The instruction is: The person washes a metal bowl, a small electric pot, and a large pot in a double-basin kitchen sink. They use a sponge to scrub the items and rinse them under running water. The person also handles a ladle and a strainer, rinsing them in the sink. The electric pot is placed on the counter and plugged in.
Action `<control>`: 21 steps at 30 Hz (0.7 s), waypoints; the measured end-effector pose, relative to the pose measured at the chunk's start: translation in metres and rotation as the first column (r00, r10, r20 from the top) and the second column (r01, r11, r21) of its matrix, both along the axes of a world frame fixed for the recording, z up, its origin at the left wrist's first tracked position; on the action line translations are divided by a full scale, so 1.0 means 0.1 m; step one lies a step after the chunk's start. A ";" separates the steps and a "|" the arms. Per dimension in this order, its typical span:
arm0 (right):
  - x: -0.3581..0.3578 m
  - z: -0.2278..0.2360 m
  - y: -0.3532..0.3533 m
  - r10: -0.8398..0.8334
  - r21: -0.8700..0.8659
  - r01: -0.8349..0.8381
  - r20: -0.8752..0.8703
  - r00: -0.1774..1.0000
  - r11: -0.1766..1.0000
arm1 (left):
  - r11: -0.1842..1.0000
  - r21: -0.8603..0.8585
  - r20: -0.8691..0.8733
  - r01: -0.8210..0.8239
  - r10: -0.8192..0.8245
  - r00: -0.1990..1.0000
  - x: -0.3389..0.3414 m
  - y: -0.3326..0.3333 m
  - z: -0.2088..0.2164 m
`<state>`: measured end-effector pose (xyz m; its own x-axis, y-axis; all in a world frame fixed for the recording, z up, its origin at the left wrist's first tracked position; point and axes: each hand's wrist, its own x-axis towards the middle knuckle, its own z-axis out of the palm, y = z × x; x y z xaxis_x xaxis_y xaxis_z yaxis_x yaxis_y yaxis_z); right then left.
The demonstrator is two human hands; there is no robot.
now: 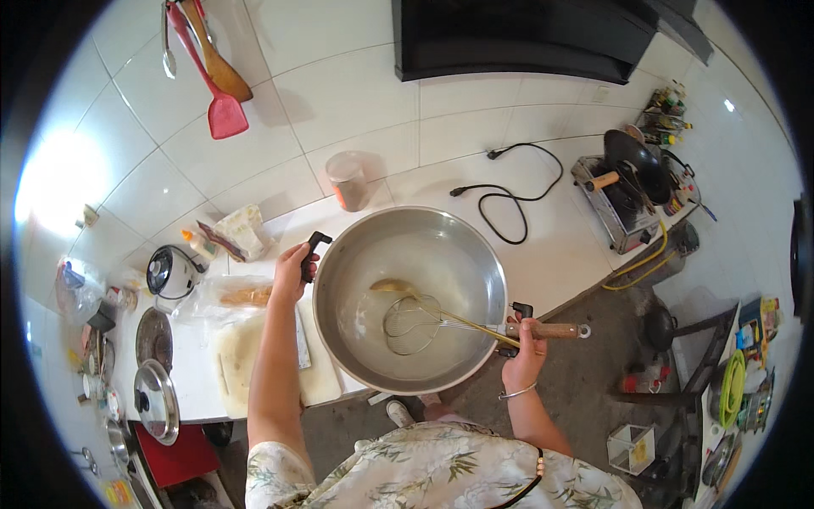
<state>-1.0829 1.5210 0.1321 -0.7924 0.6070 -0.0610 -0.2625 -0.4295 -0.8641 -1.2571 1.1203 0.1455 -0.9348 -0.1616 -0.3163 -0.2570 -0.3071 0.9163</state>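
Note:
A large round steel pan [339, 254] with cloudy, whitish liquid in it is between my hands, its near rim past the counter's front edge. My left hand [294, 270] is closed round the black side handle [314, 254] at the pan's left. On the opposite side my right hand [524, 360] grips the other black handle [522, 310], its thumb up against two utensil handles. One belongs to a wire whisk [547, 331] with a wooden grip, the other to a brass-coloured ladle [392, 286]. Both lie across the right rim with their heads in the pan.
A cutting board [237, 360], steel lid [157, 403] and rice cooker [171, 270] are at the left. Behind the pan stand a plastic jar [346, 180] and a black power cord [509, 195]. A gas stove [612, 212] holding a black wok [638, 165] is at the right.

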 end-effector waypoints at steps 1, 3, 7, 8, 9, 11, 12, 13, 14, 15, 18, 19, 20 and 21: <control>0.00 0.02 0.01 0.014 -0.004 -0.014 0.006 1.000 1.000 | 1.000 0.028 0.027 -0.004 0.003 1.000 0.00 -0.02 0.00; -0.06 0.04 0.02 0.012 0.036 -0.012 0.007 1.000 0.999 | 0.992 0.121 0.089 -0.035 0.024 0.996 0.02 -0.05 0.00; -0.28 0.22 0.14 0.105 -0.045 -0.103 0.048 0.993 0.994 | 0.987 0.099 0.090 -0.130 0.121 0.989 0.24 -0.01 0.05; -0.34 0.22 0.19 0.144 -0.030 -0.143 0.054 0.988 0.989 | 0.980 0.094 0.088 -0.176 0.168 0.982 0.35 0.00 0.05; -0.41 0.24 0.23 0.184 -0.011 -0.184 0.054 0.981 0.983 | 0.967 0.109 0.097 -0.231 0.220 0.971 0.49 0.01 0.04; -0.52 0.32 0.24 0.257 0.007 -0.258 0.021 0.966 0.966 | 0.934 0.173 0.096 -0.312 0.299 0.949 0.78 -0.08 -0.07; -0.56 0.41 0.20 0.288 0.024 -0.289 0.036 0.957 0.957 | 0.916 0.176 0.081 -0.361 0.352 0.933 0.98 -0.07 0.00; -0.57 0.50 0.13 0.325 0.037 -0.327 0.057 0.944 0.944 | 0.890 0.240 0.085 -0.387 0.377 0.922 1.18 -0.18 -0.07; -0.57 0.61 0.07 0.366 0.050 -0.370 0.078 0.927 0.928 | 0.859 0.303 0.087 -0.414 0.407 0.909 1.38 -0.30 -0.13; -0.59 0.69 0.04 0.369 0.046 -0.376 0.117 0.922 0.925 | 0.845 0.310 0.066 -0.435 0.437 0.897 1.56 -0.34 -0.08; -0.47 0.84 -0.06 0.473 0.154 -0.484 0.105 0.875 0.861 | 0.795 0.389 0.009 -0.466 0.502 0.865 2.07 -0.41 0.27; -0.43 0.89 -0.14 0.534 0.149 -0.537 0.060 0.843 0.830 | 0.751 0.441 0.007 -0.492 0.546 0.838 2.29 -0.48 0.38; -0.38 0.97 -0.29 0.575 0.144 -0.570 0.006 0.818 0.809 | 0.717 0.493 -0.007 -0.493 0.570 0.822 2.53 -0.59 0.48; -0.27 1.10 -0.50 0.604 0.169 -0.593 -0.025 0.796 0.788 | 0.704 0.514 -0.034 -0.490 0.587 0.809 2.77 -0.71 0.55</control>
<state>-1.1100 1.4708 0.2417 -0.9980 0.0064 0.0621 -0.0596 -0.3932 -0.9175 -0.9797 1.0493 0.2009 -0.7801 -0.5360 -0.3228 0.2407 -0.7333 0.6359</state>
